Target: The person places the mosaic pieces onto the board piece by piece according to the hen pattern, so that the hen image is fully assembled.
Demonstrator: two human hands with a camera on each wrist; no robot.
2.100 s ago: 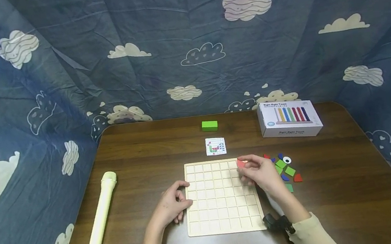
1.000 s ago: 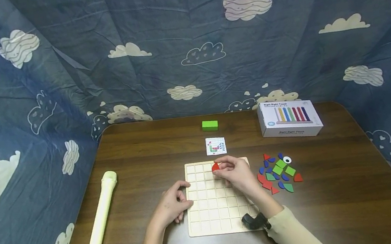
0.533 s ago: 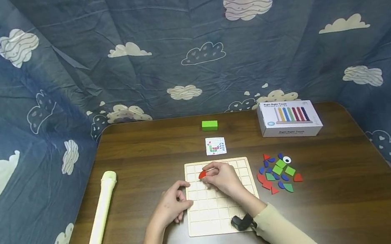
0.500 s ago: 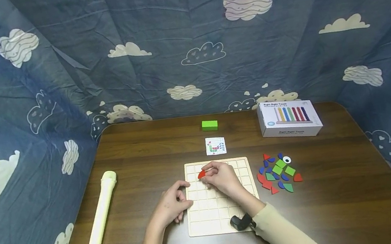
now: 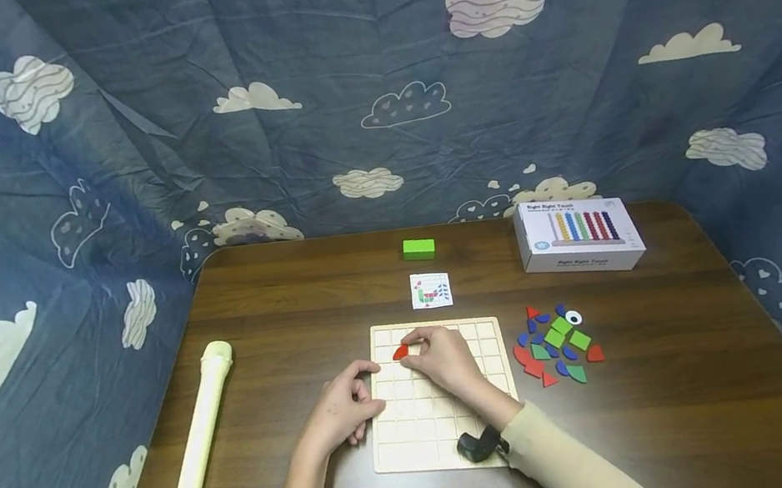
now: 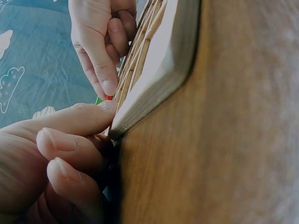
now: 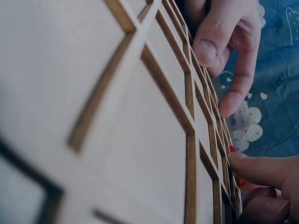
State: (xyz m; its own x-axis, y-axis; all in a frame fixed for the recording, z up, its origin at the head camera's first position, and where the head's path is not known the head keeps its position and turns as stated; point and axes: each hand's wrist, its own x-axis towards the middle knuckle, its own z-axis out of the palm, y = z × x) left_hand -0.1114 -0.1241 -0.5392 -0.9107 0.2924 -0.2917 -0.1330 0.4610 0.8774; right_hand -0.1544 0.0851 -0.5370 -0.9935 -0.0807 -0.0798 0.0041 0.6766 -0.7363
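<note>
A pale wooden grid board (image 5: 463, 419) lies on the brown table (image 5: 282, 328). My right hand (image 5: 434, 356) pinches a small red piece (image 5: 400, 352) low over the board's upper left cells. In the right wrist view the red piece (image 7: 232, 149) peeks out under a fingertip (image 7: 243, 163) at the grid. My left hand (image 5: 343, 407) rests curled against the board's left edge, its thumb touching the rim. The left wrist view shows the board edge (image 6: 154, 79) with my left fingers (image 6: 70, 140) beside it.
A heap of red, blue and green pieces (image 5: 558, 345) lies right of the board. A pattern card (image 5: 431, 289) and a green block (image 5: 419, 249) lie beyond it, a white box (image 5: 578, 235) far right, a cream cylinder (image 5: 204, 424) left. Blue cloud cloth surrounds the table.
My right hand carried the red piece from the board's right side leftward to its upper left cells and lowered it. The left hand stayed at the board's edge.
</note>
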